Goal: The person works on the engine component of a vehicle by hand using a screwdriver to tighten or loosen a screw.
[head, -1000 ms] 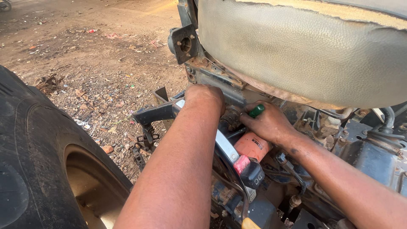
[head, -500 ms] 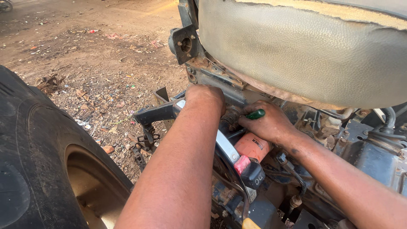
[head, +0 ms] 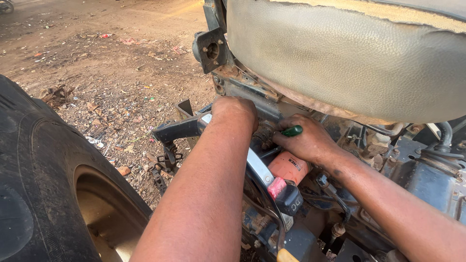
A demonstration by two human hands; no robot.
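Observation:
My right hand (head: 305, 140) is closed around a tool with a green handle (head: 292, 130), its tip hidden in the engine bay under a worn beige seat (head: 349, 63). Just below that hand sits an orange cylindrical filter (head: 287, 167). My left hand (head: 235, 110) reaches into the same gap, palm down on the metal frame; its fingers are hidden behind the wrist, so what they touch is not visible. A curved silver bar (head: 257, 170) runs under my left forearm.
A large black tyre with a tan rim (head: 53, 184) fills the lower left. A black bracket (head: 177, 130) juts out toward dirt ground littered with leaves (head: 107, 73). Hoses and dark engine parts (head: 427, 165) crowd the right. A red-and-black clip (head: 284, 191) sits below the filter.
The green handle has tilted from upright to nearly level in my right hand, which shifted slightly left. My left hand has stayed in place.

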